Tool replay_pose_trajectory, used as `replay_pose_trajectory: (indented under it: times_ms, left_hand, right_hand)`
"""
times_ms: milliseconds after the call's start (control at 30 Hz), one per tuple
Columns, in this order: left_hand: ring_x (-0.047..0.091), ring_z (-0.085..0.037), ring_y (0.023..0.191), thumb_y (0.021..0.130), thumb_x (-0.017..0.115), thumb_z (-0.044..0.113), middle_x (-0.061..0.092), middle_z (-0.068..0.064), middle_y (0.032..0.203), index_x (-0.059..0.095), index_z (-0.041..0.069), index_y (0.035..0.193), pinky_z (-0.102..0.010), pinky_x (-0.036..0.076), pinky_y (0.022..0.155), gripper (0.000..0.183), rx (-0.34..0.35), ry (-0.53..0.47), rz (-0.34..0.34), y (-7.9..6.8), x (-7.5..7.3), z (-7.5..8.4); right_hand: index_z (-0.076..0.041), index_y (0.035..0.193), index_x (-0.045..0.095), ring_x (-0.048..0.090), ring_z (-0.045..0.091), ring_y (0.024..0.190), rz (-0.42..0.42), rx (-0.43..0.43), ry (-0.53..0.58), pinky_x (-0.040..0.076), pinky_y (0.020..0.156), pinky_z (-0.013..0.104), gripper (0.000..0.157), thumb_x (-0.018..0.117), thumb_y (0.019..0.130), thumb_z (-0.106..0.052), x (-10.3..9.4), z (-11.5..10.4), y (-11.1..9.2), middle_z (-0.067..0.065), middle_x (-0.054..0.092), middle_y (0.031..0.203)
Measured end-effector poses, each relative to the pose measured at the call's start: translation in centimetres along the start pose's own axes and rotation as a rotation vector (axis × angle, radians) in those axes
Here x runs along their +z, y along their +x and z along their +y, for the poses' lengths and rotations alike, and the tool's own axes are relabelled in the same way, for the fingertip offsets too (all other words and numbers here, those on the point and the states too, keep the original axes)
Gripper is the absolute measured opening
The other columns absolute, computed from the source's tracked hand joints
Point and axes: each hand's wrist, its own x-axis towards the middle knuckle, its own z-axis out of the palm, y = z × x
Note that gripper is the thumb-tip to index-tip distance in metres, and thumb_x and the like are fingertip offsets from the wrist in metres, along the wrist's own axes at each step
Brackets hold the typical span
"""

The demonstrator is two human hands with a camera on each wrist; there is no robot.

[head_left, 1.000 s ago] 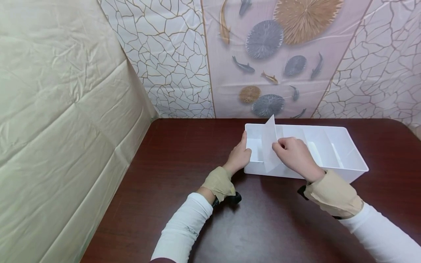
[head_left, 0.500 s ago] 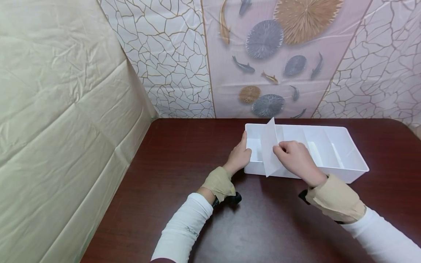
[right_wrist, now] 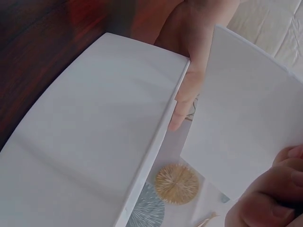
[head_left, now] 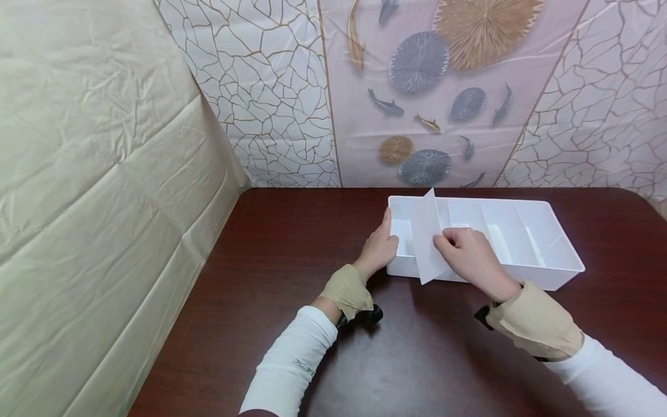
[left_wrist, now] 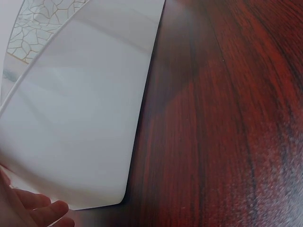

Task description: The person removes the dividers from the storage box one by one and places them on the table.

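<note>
A long white plastic storage box [head_left: 526,275] with crosswise dividers [head_left: 527,234] inside stands near the table's far side. My left hand [head_left: 379,249] grips its left end, with one finger extended along the end wall; in the left wrist view the fingertips [left_wrist: 52,211] show at the box's end. My right hand [head_left: 466,252] pinches the right edge of a thin white divider panel [head_left: 428,240]. The panel is tilted over the box's left part, and its lower corner overlaps the front wall in the head view. Its edge stands apart from the box rim in the right wrist view.
Dark reddish-brown table [head_left: 417,353] lies around the box. Behind it hangs a patterned cloth [head_left: 281,104], and at the left a cream quilted cover [head_left: 104,191]. Each wrist wears a beige band with a black device [head_left: 370,314] under it.
My right hand has come slightly down and toward me, with the panel lowering along with it. The left hand and the box have stayed where they were.
</note>
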Motion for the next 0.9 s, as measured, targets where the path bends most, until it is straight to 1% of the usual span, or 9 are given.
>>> replay_pose_trajectory:
  times_ms: [67,333,700,900]
  left_hand:
    - [0.043,-0.018,0.066,0.087,0.031,0.016,0.020,0.004,0.147,-0.001,0.024,0.144,-0.027,0.032,0.056,0.065,-0.001,0.002,-0.002,0.0,0.0,0.0]
    - [0.036,-0.016,0.058,0.087,0.031,0.016,0.022,0.003,0.147,-0.002,0.024,0.144,-0.027,0.030,0.052,0.066,0.000,0.010,-0.001,0.0,0.1,-0.1]
    - [0.040,-0.017,0.063,0.088,0.030,0.016,0.020,0.005,0.147,-0.001,0.024,0.144,-0.027,0.031,0.055,0.065,0.000,0.005,0.000,0.0,0.1,-0.1]
    - [0.036,-0.017,0.058,0.088,0.030,0.016,0.019,0.005,0.147,-0.001,0.024,0.144,-0.027,0.030,0.052,0.064,0.005,-0.001,-0.005,0.1,0.1,-0.2]
  right_hand:
    - [-0.009,0.049,0.032,0.021,0.008,0.042,0.001,0.000,0.004,0.022,0.042,0.023,0.038,0.040,0.086,-0.016,0.1,0.0,-0.1,-0.006,0.021,0.045]
    - [-0.009,0.049,0.032,0.022,0.008,0.041,0.005,0.005,0.016,0.023,0.041,0.023,0.038,0.040,0.086,-0.015,0.2,0.2,-0.6,-0.005,0.023,0.045]
    - [-0.008,0.050,0.031,0.020,0.007,0.042,-0.004,-0.015,0.036,0.023,0.043,0.023,0.040,0.040,0.088,-0.015,0.0,0.0,-1.5,-0.005,0.022,0.045]
    - [-0.008,0.050,0.031,0.019,0.006,0.042,0.000,-0.028,0.041,0.022,0.042,0.022,0.040,0.041,0.088,-0.014,-0.1,-0.1,-2.0,-0.006,0.021,0.046]
